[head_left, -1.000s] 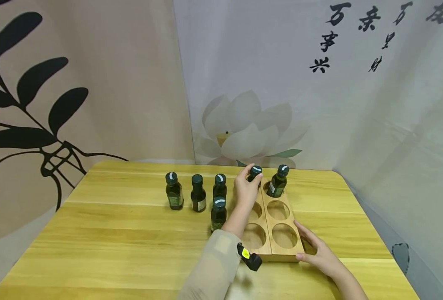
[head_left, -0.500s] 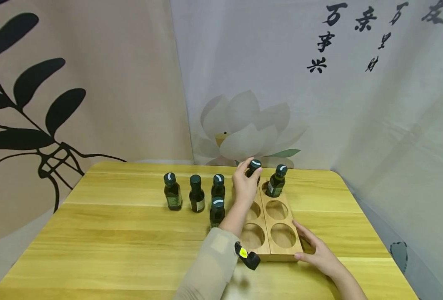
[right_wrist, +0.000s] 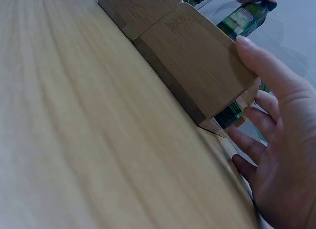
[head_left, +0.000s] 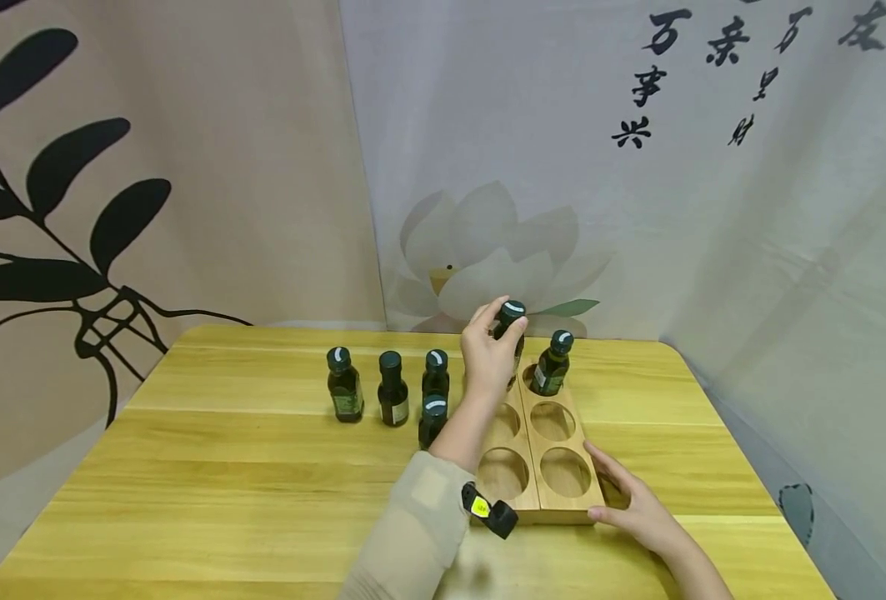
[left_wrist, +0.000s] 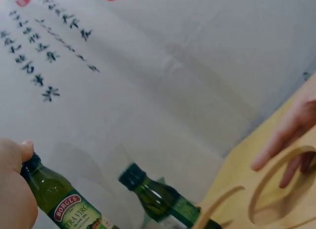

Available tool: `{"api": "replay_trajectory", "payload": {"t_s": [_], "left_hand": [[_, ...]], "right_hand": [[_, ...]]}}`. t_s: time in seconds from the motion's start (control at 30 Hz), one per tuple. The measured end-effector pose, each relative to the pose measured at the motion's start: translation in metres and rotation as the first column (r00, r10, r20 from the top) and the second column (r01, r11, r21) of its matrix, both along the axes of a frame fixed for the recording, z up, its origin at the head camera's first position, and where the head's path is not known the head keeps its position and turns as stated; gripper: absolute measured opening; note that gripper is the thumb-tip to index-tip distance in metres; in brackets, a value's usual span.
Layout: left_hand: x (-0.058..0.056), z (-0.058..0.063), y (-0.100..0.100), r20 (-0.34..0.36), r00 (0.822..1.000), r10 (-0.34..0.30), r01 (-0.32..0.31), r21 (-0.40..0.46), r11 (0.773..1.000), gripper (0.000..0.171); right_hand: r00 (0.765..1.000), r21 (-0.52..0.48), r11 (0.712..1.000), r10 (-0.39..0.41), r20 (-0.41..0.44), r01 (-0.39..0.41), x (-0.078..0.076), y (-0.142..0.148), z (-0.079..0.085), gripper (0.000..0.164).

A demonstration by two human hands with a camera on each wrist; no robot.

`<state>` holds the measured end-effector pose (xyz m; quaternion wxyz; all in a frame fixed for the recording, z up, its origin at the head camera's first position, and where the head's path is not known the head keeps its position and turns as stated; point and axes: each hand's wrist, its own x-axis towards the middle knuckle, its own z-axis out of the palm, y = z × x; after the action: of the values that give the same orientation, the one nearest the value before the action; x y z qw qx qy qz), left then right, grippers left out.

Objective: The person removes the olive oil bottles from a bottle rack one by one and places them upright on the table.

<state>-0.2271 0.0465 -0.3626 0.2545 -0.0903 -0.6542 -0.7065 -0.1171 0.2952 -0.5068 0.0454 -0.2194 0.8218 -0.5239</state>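
My left hand pinches a small dark green olive oil bottle near its cap, lifted above the far left hole of a wooden bottle rack. The left wrist view shows the label facing the camera. Another olive oil bottle leans slightly in the far right hole. At the rack's near right corner is my right hand, its thumb at the front face and index fingertip along the right side. Its fingers are loosely bent beside the open-sided wood in the right wrist view.
Left of the rack several more bottles stand upright on the table: one at the far left, one beside it, one farther right. A nearer bottle is partly covered by my left forearm. A printed cloth hangs behind.
My left hand has risen with the olive oil bottle, drawing it up out of the far left hole. The right hand has stayed at the rack's corner.
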Motion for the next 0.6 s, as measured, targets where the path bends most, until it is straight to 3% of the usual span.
{"api": "replay_trajectory", "payload": {"t_s": [0.6], "left_hand": [[0.026, 0.058, -0.025, -0.17, 0.985, -0.019, -0.002, -0.123, 0.992, 0.037]], "right_hand": [[1.0, 0.011, 1.0, 0.013, 0.0, -0.013, -0.001, 0.001, -0.001, 0.083]]}}
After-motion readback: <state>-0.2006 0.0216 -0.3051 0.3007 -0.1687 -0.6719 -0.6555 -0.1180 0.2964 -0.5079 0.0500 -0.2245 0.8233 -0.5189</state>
